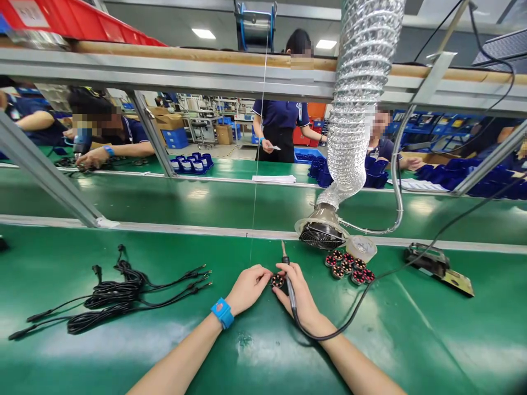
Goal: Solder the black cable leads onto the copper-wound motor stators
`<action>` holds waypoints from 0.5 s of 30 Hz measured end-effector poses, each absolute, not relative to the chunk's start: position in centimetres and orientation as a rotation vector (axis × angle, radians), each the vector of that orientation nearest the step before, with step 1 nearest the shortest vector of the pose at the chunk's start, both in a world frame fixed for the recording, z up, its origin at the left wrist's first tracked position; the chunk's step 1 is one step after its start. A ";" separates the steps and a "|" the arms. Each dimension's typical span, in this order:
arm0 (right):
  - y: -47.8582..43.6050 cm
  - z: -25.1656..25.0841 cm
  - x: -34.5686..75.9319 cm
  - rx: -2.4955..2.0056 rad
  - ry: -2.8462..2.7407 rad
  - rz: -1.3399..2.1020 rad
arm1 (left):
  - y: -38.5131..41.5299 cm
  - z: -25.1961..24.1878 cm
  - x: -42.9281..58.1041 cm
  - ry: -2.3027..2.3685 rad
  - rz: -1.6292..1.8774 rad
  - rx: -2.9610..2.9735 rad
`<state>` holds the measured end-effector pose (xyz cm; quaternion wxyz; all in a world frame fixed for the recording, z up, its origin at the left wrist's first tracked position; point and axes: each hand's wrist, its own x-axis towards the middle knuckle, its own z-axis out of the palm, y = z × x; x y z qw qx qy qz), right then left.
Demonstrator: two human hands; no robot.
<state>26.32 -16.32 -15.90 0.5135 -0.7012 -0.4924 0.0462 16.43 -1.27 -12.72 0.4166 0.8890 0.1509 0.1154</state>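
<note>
My left hand [248, 287], with a blue wrist strap [222, 312], is curled on the green mat and pinches a small round wound stator [277, 280]. My right hand [300, 295] grips a soldering iron [287, 272] like a pen, with the tip pointing up and away just above the stator. The iron's black cord [362, 299] runs off to the right. A thin solder wire [256, 181] hangs straight down from a spool [255, 24] overhead to just behind my left hand.
Several more round stators [349, 267] lie in a cluster right of my hands, under a fume extractor fan [321, 233] on a silver flexible duct [354, 120]. A bundle of black cables [119, 293] lies left. An iron stand [438, 266] sits right. Other people work across the conveyor.
</note>
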 end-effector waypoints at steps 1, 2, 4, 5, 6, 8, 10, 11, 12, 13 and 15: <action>-16.3 -15.9 26.3 -1.684 -1.182 0.107 | -1.2 -12.7 16.4 0.362 0.258 2.254; -16.3 -15.9 26.4 -1.683 -1.176 0.101 | -1.1 -12.6 16.3 0.344 0.236 2.274; -16.2 -16.0 26.4 -1.677 -1.162 0.090 | -1.1 -12.7 16.2 0.314 0.216 2.308; -16.2 -16.1 26.5 -1.669 -1.158 0.091 | -1.1 -12.8 16.1 0.303 0.216 2.322; -16.1 -16.1 26.5 -1.656 -1.154 0.094 | -1.1 -12.8 16.1 0.299 0.219 2.333; -16.1 -16.2 26.5 -1.628 -1.146 0.103 | -1.2 -13.0 16.0 0.311 0.225 2.348; -16.1 -16.3 26.6 -1.608 -1.134 0.104 | -1.3 -13.1 16.0 0.340 0.234 2.353; -16.0 -16.3 26.6 -1.602 -1.128 0.101 | -1.3 -13.1 16.1 0.353 0.237 2.350; -16.0 -16.3 26.6 -1.597 -1.126 0.099 | -1.3 -13.1 16.1 0.367 0.243 2.347; -16.0 -16.3 26.6 -1.595 -1.127 0.097 | -1.3 -13.1 16.2 0.377 0.249 2.344; -16.0 -16.3 26.6 -1.597 -1.137 0.088 | -1.3 -13.0 16.3 0.392 0.263 2.340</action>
